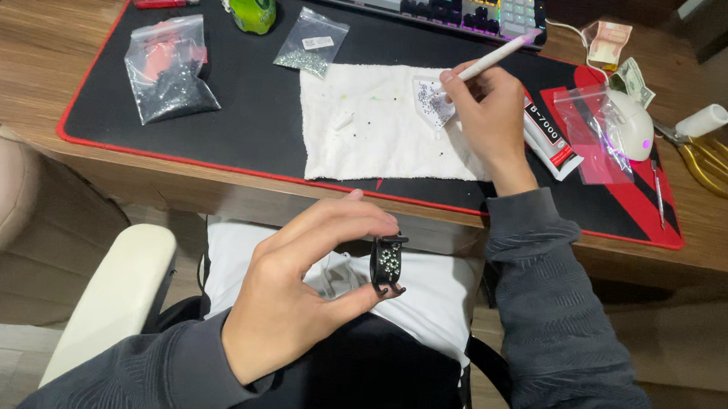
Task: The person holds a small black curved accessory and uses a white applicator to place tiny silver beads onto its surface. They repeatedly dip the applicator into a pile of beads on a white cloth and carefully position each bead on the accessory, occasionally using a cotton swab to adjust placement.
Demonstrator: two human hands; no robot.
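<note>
Black and studded with small shiny stones, the little case (388, 265) sits pinched between the thumb and fingertips of the left hand (296, 294) above the lap, just below the worktop (38, 58) edge. It looks light, stiff and smooth, so it could slip or shed freshly set stones, and the bare side edges seem the safest place to take it. Meanwhile the right hand (488, 110) has its grip pressed around a white pen-like stick (492, 60), tip down among loose stones on the white cloth (370, 123).
</note>
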